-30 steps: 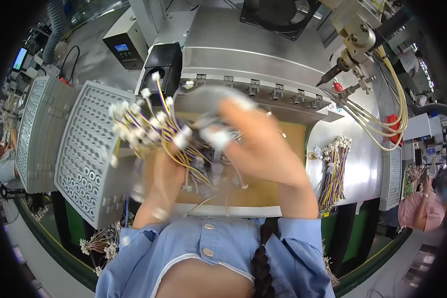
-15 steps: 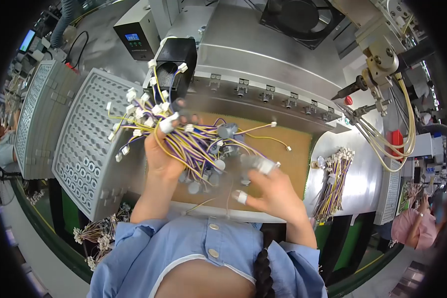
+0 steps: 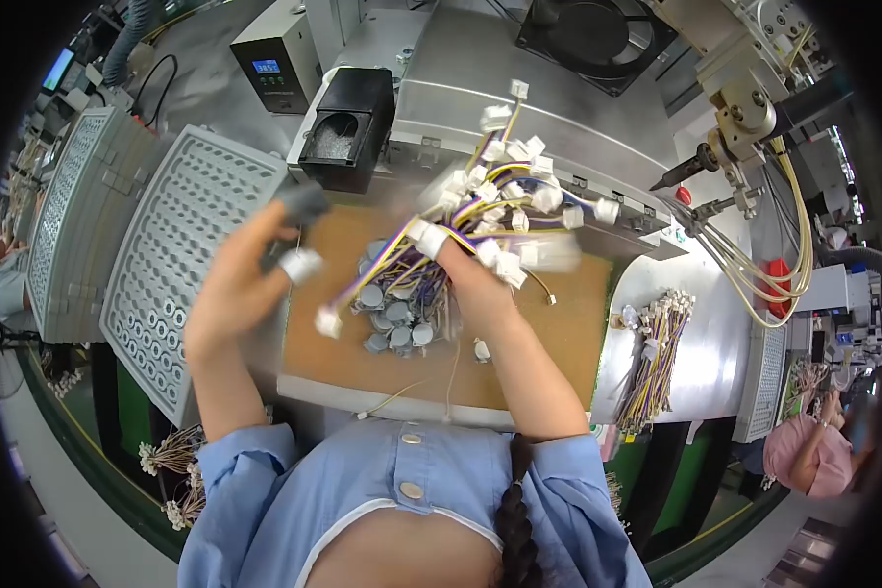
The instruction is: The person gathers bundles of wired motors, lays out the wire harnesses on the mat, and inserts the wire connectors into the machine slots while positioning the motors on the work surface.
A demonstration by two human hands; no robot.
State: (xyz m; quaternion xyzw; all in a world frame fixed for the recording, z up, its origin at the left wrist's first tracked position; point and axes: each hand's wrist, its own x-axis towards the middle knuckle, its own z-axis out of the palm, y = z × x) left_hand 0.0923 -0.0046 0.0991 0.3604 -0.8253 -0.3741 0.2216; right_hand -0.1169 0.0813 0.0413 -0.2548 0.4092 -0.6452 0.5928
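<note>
Over the mat (image 3: 549, 363), the bundle (image 3: 505, 201) fans to one o'clock, gripped by my right hand (image 3: 475, 284)! My left hand (image 3: 227, 289), at nine, spreads, apparently empty. Looks like arranging; next needs a steady grip, minding discs (image 3: 398, 313) toward eight.

Wire bundle (image 3: 476, 213): yellow-purple, above brown mat (image 3: 563, 323).
White connectors (image 3: 545, 199): fanned, over mat's far edge.
Grey discs (image 3: 397, 312): clustered left of mat's centre.
</note>
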